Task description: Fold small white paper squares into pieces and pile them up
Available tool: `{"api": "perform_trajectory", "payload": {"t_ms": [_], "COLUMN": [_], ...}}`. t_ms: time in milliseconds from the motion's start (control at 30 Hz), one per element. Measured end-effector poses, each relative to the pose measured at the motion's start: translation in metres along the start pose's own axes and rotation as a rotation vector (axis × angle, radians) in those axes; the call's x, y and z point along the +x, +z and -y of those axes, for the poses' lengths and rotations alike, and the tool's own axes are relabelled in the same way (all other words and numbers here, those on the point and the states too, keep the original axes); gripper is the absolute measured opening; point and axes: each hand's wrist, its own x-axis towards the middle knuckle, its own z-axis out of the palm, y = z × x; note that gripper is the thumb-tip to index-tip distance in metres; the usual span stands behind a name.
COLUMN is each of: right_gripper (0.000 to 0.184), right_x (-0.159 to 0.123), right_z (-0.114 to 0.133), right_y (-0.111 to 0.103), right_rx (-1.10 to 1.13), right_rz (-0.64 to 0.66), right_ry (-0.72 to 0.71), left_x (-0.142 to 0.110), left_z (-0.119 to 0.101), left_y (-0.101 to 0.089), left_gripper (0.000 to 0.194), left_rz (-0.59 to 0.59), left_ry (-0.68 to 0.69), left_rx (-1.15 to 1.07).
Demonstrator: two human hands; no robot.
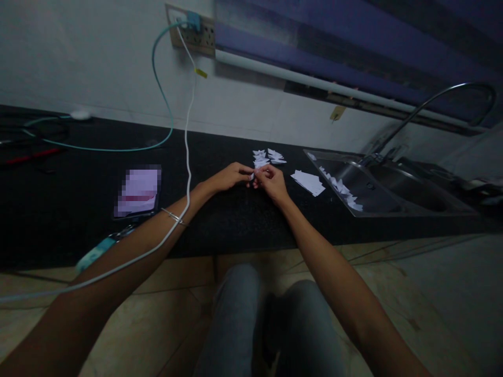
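Over the black countertop, my left hand and my right hand meet at their fingertips. Between them they pinch a small piece of white paper, mostly hidden by the fingers. Just beyond lie folded white paper pieces in a row, with a second small group of folded pieces beside it. To the right of my right hand is a stack of flat paper slips. More folded paper pieces line the left edge of the sink.
A metal sink with a curved faucet stands at the right. A phone with a blurred screen and a teal strap lie at the left. A white cable hangs from the wall socket across my left forearm; a teal cable crosses the counter.
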Motion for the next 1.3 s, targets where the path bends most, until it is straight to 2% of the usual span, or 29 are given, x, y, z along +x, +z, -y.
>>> {"api": "perform_trajectory", "payload": {"t_ms": [200, 367, 533, 800, 1067, 1200, 1300], "right_gripper": [0.051, 0.05, 0.042, 0.044, 0.039, 0.031, 0.023], "right_x": [0.001, 0.002, 0.002, -0.003, -0.003, -0.003, -0.002], "right_z": [-0.003, -0.004, -0.005, 0.0, -0.005, -0.008, -0.009], "right_y": [-0.001, 0.0, 0.0, 0.004, 0.001, -0.001, -0.002], "right_rx": [0.015, 0.024, 0.005, -0.049, -0.129, -0.292, -0.367], "right_rz": [0.023, 0.042, 0.046, 0.056, 0.027, -0.004, -0.083], "right_ry": [0.004, 0.013, 0.004, -0.044, -0.069, -0.183, -0.243], "left_x": [-0.001, -0.001, -0.001, 0.001, 0.001, -0.001, -0.001], "left_z": [0.004, 0.007, 0.009, 0.013, 0.009, 0.002, -0.003], "left_y": [-0.003, -0.002, -0.001, -0.005, -0.002, 0.002, 0.006], "left_gripper": [0.028, 0.027, 0.026, 0.025, 0.025, 0.021, 0.02], "left_rz": [-0.052, -0.031, -0.049, -0.142, -0.145, -0.173, -0.206], "left_ry": [-0.095, -0.02, -0.017, -0.008, -0.007, -0.003, -0.007], "left_rx": [-0.031, -0.072, -0.066, 0.088, 0.162, 0.286, 0.332]}}
